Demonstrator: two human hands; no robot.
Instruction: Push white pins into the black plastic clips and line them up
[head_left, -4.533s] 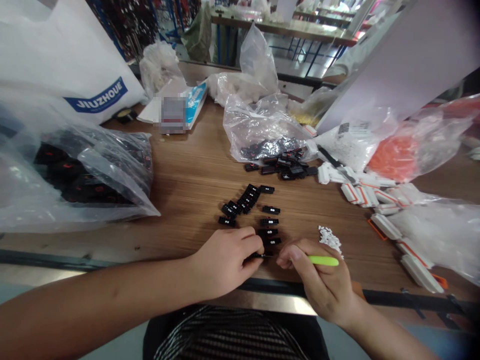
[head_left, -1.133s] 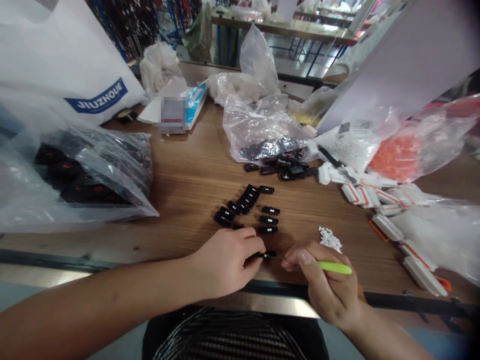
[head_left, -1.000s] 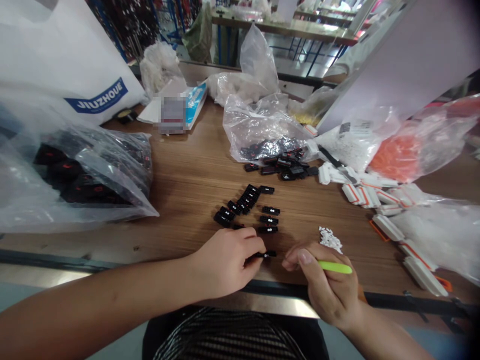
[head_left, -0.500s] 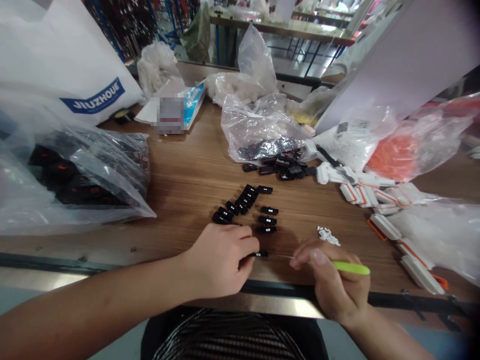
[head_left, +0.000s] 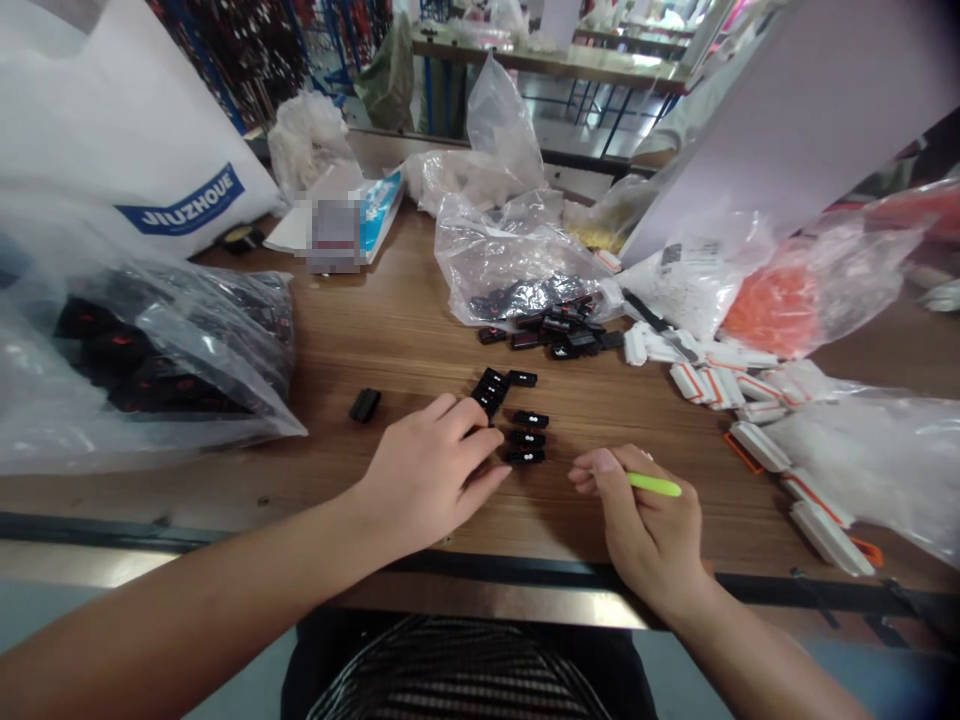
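Note:
My left hand point(head_left: 431, 475) is over the black pieces, thumb and fingers apart, with no held thing visible; it partly hides the row beneath. Just beyond its fingertips is a cluster of small black plastic blocks point(head_left: 491, 388) with white dots. Several more dotted blocks point(head_left: 529, 438) lie to the right of the fingers. One black block point(head_left: 365, 405) sits alone to the left. In my right hand point(head_left: 641, 525) is a slim tool with a lime-green handle point(head_left: 654, 485), pointing left; its thin tip cannot be made out. That hand mostly covers the tiny white pieces.
A heap of black blocks point(head_left: 566, 330) spills from a clear bag point(head_left: 499, 250) at the back. White cases with orange edging point(head_left: 712, 387) line the right side. A large bag of black parts point(head_left: 172, 350) stands left. The metal table edge point(head_left: 540, 600) runs in front.
My left hand has let go of the black block it held near the front edge and moved up to the others. A lone block now lies at left. My right hand shifted slightly left and up.

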